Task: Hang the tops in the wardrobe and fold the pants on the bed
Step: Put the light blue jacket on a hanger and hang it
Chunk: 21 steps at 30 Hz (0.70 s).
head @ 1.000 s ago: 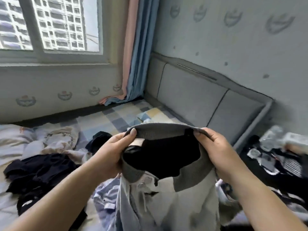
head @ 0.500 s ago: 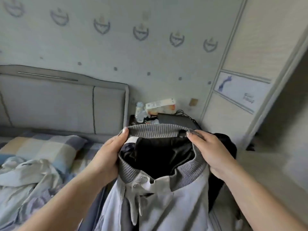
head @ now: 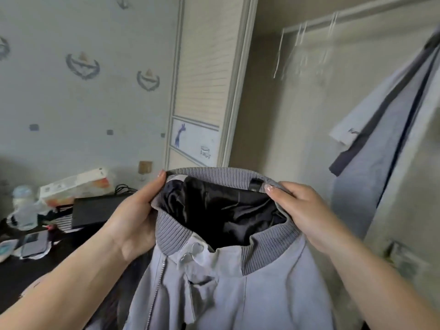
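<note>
On the far left stands a dark bedside table (head: 28, 277) with clutter: one clear bottle (head: 23, 206), one white and orange box (head: 76, 186) and one flat black case (head: 100, 210), kept there, I judge, only to be out of the way. My left hand (head: 133, 225) pinches the left side of the ribbed collar of the grey jacket (head: 226, 282), and my right hand (head: 307, 215) pinches the right side. I hold one jacket with two hands like this so that the neck stays open and the black lining shows; I think this makes it easier to put a hanger inside. The jacket hangs near me, in front of the open wardrobe (head: 273, 115). On the rail (head: 357, 14), far right, I count about three empty hangers (head: 300, 48), but they are blurred. One grey top (head: 381, 139) already hangs on the right.
</note>
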Motion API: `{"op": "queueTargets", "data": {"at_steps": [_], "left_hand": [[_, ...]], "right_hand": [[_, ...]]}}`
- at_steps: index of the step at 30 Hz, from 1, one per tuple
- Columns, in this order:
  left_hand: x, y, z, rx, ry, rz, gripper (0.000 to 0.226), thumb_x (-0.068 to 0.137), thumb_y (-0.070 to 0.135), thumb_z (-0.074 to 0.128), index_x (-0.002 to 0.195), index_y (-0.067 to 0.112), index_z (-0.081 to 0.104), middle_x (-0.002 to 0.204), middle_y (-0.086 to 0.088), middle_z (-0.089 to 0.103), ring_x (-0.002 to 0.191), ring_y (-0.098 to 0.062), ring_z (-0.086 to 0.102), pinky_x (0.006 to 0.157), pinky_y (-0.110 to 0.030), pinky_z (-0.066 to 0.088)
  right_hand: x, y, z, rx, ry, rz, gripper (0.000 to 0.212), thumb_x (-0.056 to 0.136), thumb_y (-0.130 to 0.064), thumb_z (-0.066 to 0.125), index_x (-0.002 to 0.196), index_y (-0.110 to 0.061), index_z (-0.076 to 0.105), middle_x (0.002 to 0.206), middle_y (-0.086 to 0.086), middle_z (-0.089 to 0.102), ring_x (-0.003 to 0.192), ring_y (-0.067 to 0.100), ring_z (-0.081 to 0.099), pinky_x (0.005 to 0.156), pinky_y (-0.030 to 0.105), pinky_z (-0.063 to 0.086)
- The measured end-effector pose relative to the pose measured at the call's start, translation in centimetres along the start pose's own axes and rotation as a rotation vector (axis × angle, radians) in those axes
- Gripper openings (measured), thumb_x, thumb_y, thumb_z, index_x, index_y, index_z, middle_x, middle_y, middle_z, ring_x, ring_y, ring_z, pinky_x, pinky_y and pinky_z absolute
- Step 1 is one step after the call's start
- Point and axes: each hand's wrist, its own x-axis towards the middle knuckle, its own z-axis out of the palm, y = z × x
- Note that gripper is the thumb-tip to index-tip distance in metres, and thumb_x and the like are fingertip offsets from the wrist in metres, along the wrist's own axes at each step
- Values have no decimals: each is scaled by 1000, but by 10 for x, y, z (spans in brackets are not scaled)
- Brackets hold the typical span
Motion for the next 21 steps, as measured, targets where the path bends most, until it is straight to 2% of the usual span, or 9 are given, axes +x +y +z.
{"op": "queueTargets", "data": {"at_steps": [4,8,10,12,13,14,16,19,21], "left_hand": [[69,-19,64,-8,-117,7,32,82,35,57,88,12,78,98,-11,73,87,-22,72,65,-33,59],[140,-38,114,-26,-146,83,24,90,21,54,107,20,71,100,-3,72,84,-15,69,72,-31,60],[172,-45,131,-49,-201,141,26,94,16,49,111,23,67,98,-2,73,80,-13,70,67,-29,60],[201,-49,145,-59,-267,212,27,88,16,53,109,24,67,98,-2,73,79,-12,71,64,-25,58],[217,-51,151,-68,-305,248,29,84,17,56,108,25,68,99,-2,73,81,-11,70,66,-24,57],[234,-52,156,-77,-345,284,32,80,15,58,108,24,69,99,-3,72,82,-11,70,69,-24,57],[269,-51,164,-83,-439,342,40,77,9,59,113,24,67,101,-4,72,87,-12,69,74,-25,56],[327,-42,174,-31,-599,418,57,76,-2,54,127,22,58,113,-6,70,105,-17,66,81,-26,55],[364,-32,183,20,-648,491,62,76,-4,54,132,24,52,123,-6,66,111,-17,64,81,-23,54]], "right_hand": [[45,24,-73,-34,161,13,62,69,-62,57,86,-3,62,76,11,68,72,17,59,72,37,45],[89,49,-128,-17,309,55,40,88,-45,58,89,-6,66,97,22,68,84,26,68,77,35,47],[111,56,-148,-11,381,53,42,89,-42,59,94,-1,63,103,25,64,96,35,66,84,39,49],[133,59,-164,-34,425,37,49,90,-42,58,99,6,58,108,29,59,103,41,60,94,47,46],[145,61,-171,-52,437,28,52,90,-43,58,102,8,55,110,30,57,102,41,61,94,48,46],[158,64,-177,-73,448,23,55,90,-44,57,104,9,54,112,31,56,99,40,64,90,44,48],[183,68,-186,-99,469,22,58,90,-45,57,103,11,53,112,32,55,86,30,66,77,32,40],[230,72,-195,-63,536,3,57,89,-45,57,101,11,53,106,31,61,75,18,55,73,31,35],[264,69,-202,-53,579,-11,54,90,-43,58,100,10,56,97,25,67,75,18,57,72,30,37]]}}
